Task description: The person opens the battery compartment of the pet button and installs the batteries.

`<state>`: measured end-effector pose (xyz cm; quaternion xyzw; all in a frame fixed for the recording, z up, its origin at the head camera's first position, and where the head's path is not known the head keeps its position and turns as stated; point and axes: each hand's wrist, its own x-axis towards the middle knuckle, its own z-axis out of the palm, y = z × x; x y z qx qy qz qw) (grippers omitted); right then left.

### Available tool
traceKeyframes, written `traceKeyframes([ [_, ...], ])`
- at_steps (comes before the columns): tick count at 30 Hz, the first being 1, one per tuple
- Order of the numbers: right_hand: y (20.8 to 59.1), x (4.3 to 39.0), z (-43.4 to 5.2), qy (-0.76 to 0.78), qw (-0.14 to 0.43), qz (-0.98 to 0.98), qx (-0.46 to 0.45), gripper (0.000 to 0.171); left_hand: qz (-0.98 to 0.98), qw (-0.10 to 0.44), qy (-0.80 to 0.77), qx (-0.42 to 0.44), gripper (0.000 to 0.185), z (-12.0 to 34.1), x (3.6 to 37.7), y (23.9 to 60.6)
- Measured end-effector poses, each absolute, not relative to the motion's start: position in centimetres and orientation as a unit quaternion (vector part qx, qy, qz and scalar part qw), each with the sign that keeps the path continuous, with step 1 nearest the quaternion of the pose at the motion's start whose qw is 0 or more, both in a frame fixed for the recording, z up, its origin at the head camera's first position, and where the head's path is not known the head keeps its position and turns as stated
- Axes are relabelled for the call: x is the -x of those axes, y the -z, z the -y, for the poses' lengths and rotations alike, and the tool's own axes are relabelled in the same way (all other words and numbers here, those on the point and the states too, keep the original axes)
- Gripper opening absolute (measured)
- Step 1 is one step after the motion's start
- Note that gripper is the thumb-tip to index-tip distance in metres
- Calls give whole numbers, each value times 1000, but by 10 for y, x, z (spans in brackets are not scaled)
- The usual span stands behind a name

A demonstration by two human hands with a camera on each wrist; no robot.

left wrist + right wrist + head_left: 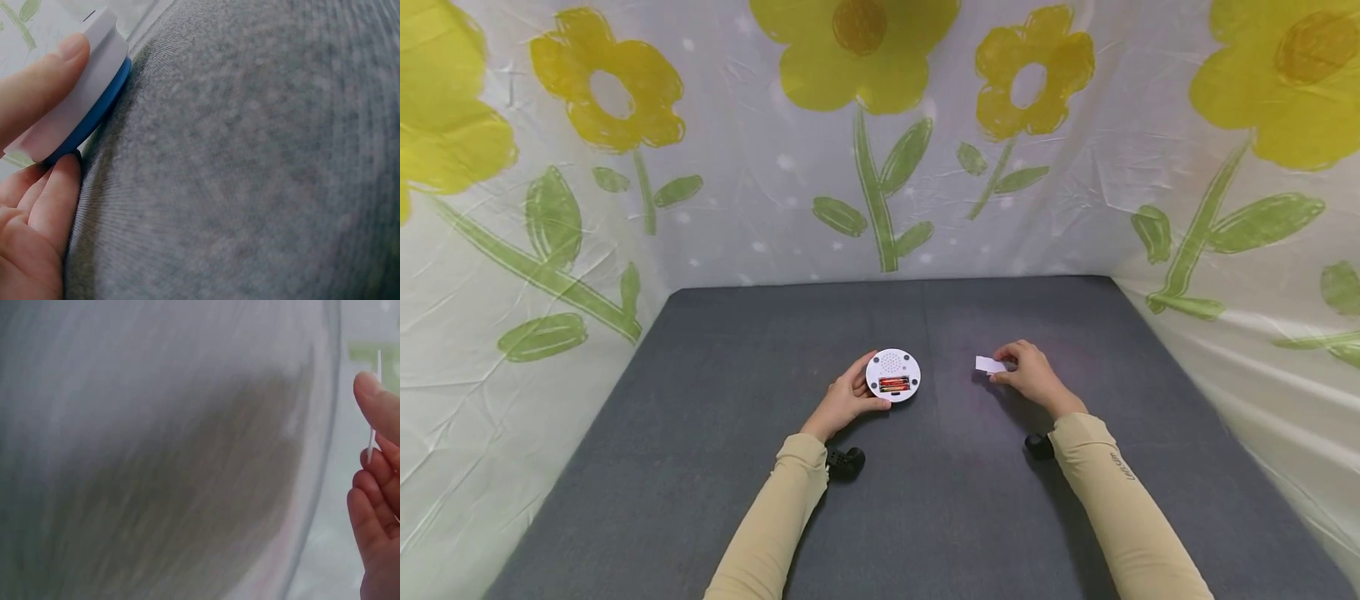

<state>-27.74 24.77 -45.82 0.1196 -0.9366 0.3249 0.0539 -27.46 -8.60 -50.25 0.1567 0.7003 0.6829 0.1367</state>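
A round white battery-powered device [891, 363] with speaker holes and small dark feet is turned underside up. Its uncovered battery compartment holds two red-and-black batteries [894, 384]. My left hand [842, 402] grips it by the left edge, thumb at the near side. In the left wrist view, the thumb presses the device's white side [94, 81], and fingertips touch beneath its blue rim [103, 107]. To the right, my right hand [1033, 379] pinches a small flat white battery cover [989, 364] apart from the device. The right wrist view shows the cover's thin edge [379, 362] between thumb and fingers.
A dark grey cloth-covered table [925, 517] lies under both hands. White curtains [730, 208] printed with yellow flowers enclose its back and sides. Black wrist cameras [847, 463] sit by the beige sleeves [767, 533].
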Motion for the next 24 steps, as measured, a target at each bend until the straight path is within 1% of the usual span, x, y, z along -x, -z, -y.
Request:
traceKeyframes([
  [7,450,278,-204,-340,69,923,-166,31,-688,138,-694,-161,96,86,275,503],
  [14,451,278,-166,-351,56,912,-207,29,-695,152,-683,-163,95,86,266,486],
  [24,454,273,-130,-334,55,903,-265,29,-705,149,-671,-172,92,87,261,477],
])
